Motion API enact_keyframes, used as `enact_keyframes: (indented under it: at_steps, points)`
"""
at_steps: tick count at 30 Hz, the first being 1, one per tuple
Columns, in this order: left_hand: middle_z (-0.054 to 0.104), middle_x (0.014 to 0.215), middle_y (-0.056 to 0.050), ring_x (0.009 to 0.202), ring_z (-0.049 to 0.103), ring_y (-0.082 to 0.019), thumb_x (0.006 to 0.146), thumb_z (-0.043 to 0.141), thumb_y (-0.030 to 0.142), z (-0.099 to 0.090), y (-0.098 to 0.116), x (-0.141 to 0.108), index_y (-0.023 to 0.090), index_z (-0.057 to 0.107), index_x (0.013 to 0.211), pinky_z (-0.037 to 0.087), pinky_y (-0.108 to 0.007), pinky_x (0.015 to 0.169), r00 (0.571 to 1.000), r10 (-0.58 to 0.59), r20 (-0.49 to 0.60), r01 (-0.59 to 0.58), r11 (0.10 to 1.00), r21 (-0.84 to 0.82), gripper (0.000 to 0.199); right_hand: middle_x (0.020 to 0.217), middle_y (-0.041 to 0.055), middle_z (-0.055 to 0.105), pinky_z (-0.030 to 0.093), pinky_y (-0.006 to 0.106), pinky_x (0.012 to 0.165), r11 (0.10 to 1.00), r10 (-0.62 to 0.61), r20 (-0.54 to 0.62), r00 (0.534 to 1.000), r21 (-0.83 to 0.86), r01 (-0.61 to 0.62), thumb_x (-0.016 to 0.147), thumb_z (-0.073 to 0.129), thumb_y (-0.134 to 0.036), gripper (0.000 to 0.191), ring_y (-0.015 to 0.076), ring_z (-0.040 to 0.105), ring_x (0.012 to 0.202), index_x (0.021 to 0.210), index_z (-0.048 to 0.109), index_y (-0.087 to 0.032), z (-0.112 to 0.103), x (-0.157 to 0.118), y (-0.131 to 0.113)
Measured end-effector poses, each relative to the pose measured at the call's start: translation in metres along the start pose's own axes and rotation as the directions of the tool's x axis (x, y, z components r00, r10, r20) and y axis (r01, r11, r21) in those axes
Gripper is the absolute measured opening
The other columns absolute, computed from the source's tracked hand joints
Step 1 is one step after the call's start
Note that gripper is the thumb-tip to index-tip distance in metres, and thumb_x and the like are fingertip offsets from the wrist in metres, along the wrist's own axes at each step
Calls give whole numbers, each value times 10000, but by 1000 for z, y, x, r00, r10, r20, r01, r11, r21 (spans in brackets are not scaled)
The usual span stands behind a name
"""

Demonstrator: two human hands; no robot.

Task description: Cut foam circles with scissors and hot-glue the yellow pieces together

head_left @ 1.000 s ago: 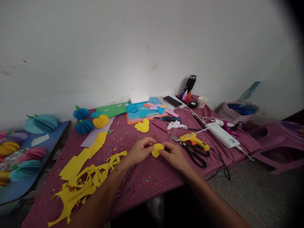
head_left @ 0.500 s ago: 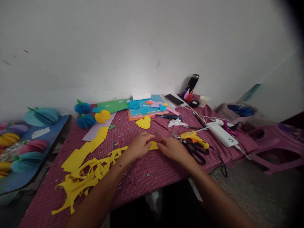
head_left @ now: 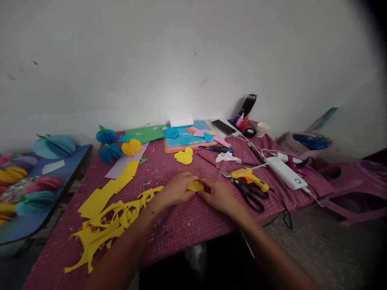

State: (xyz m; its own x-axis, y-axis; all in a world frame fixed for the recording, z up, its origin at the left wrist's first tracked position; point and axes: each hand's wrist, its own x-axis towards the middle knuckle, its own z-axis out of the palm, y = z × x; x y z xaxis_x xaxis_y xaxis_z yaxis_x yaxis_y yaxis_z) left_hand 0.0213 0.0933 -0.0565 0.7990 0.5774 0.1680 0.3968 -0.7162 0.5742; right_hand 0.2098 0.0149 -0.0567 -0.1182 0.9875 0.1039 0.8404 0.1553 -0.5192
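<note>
Between my hands, over the middle of the checked tablecloth, is a small yellow paper piece (head_left: 195, 186) with a rounded edge. My left hand (head_left: 180, 188) grips it from the left, fingers bent around its edge. From the right, my right hand (head_left: 216, 193) pinches the other side; the fingers partly cover the paper. Just beyond lies a small stack of yellow paper cutouts (head_left: 184, 156). Black-handled scissors (head_left: 249, 195) and a yellow glue gun (head_left: 249, 177) rest right of my right hand. Yellow paper offcuts (head_left: 111, 221) spread beside my left forearm.
Blue paper balls (head_left: 110, 153) and a yellow one (head_left: 131, 147) stand at the back left. A white power bank (head_left: 286, 173) with cables, a phone (head_left: 223, 127), a black bottle (head_left: 249, 104) and a paper cup (head_left: 262, 129) are on the right. A pink stool (head_left: 353, 193) stands beyond the edge.
My fingers have closed in around the yellow paper piece, which now looks tilted up and more rounded than the flat strip before. The view has shifted slightly.
</note>
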Motion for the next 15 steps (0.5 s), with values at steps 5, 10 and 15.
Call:
enact_keyframes:
  at_steps: [5, 10, 15]
  points:
    - [647, 1052, -64, 1001, 574, -256, 763, 638, 186, -1, -1, -1, 243, 664, 1073, 426, -373, 900, 1000, -12, -18, 12, 999, -37, 316, 908, 36, 754, 431, 284, 715, 999, -34, 16, 999, -22, 35, 890, 591, -268, 167, 216, 672, 821, 973, 736, -268, 4, -1, 8]
    - [636, 961, -59, 888, 580, -216, 765, 614, 158, -11, 1, -4, 211, 686, 920, 437, -320, 805, 998, 33, 60, -30, 999, -45, 179, 985, 41, 762, 460, 314, 766, 997, -74, 8, 997, 34, 73, 911, 583, -280, 237, 234, 676, 862, 1093, 734, -303, 9, -2, 17]
    - [629, 914, -63, 806, 577, -189, 808, 575, 174, -14, -1, -6, 185, 667, 722, 434, -302, 740, 994, 45, 104, -43, 999, -17, 127, 927, 46, 763, 464, 325, 768, 994, -101, -29, 994, 33, 102, 920, 563, -248, 216, 234, 673, 841, 974, 770, -279, 12, -5, 23]
